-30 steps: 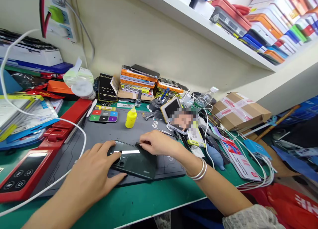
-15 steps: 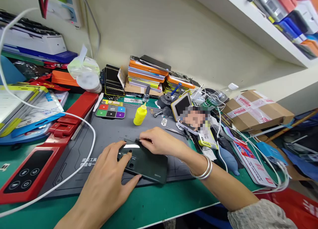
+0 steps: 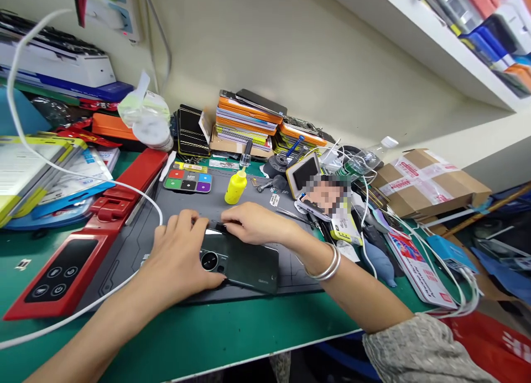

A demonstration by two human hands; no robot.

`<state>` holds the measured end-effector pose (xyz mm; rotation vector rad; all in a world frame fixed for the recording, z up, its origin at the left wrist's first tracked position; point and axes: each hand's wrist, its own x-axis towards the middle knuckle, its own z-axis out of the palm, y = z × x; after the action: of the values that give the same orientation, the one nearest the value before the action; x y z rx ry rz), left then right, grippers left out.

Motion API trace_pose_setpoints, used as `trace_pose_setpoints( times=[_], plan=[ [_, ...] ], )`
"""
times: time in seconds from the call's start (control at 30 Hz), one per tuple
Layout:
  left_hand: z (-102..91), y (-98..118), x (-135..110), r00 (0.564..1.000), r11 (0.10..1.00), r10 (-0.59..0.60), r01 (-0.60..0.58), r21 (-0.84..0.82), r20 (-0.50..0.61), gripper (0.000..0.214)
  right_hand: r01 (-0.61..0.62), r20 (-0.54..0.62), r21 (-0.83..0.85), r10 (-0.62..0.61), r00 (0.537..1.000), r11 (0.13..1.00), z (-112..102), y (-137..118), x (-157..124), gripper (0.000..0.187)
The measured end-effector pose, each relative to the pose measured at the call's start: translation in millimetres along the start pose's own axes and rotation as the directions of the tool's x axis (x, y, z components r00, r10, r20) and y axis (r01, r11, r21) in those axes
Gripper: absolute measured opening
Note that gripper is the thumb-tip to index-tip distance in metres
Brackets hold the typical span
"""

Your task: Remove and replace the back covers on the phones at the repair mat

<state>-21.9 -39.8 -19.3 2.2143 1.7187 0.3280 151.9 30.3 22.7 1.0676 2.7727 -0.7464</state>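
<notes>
Head view: phone [image 3: 245, 263] (lens end) within left hand [image 3: 181, 255]

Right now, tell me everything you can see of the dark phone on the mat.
The phone lies back up near the front edge of the gray mat, long sides roughly left to right. Its glossy, glass-like back is dark green, with a round camera ring toward the left end and small pale lettering near the right. The left grip spans the left end, thumb at the near edge; the right grip pinches a small black piece at the far edge.
</notes>
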Motion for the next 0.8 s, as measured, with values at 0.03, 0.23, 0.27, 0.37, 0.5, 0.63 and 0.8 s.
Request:
trace_pose_setpoints(
  times=[0.03,0.23,0.27,0.37,0.5,0.63,0.8],
  plan=[
    [-2.7,2,2,1.000,1.000,0.008,-0.008,0.000,0.025,0.063,0.002,0.005,0.005,-0.002,1.000,1.000,-2,-1,0,0.021],
    [3.7,11,-17,0.975,0.999,0.032,-0.023,0.042,-0.221,0.047,0.129,-0.040,0.034,-0.127,0.991,0.991,-20,-22,-9,0.021],
    [6.8,11,-22,0.951,0.997,0.051,-0.032,0.066,-0.307,0.046,0.151,-0.052,0.005,-0.151,0.987,0.989,-23,-29,-12,0.021],
    [13.4,9,-30,0.870,0.996,0.093,-0.077,0.053,-0.485,0.047,0.114,-0.073,-0.160,-0.127,0.989,0.980,-30,-51,-21,0.019],
    [9.3,2,-32,0.918,0.935,-0.009,-0.133,-0.330,-0.395,0.039,0.064,-0.077,-0.290,-0.090,0.993,0.955,-26,-66,-28,0.016],
    [-0.1,-2,-26,0.984,0.630,-0.116,-0.030,-0.776,-0.132,0.036,0.062,-0.123,-0.301,-0.104,0.987,0.952,-22,-63,-28,0.017],
    [0.5,-3,-17,0.982,0.440,-0.191,0.073,-0.895,-0.014,0.044,0.109,-0.086,-0.187,-0.127,0.988,0.976,-28,-54,-21,0.020]
  ],
)
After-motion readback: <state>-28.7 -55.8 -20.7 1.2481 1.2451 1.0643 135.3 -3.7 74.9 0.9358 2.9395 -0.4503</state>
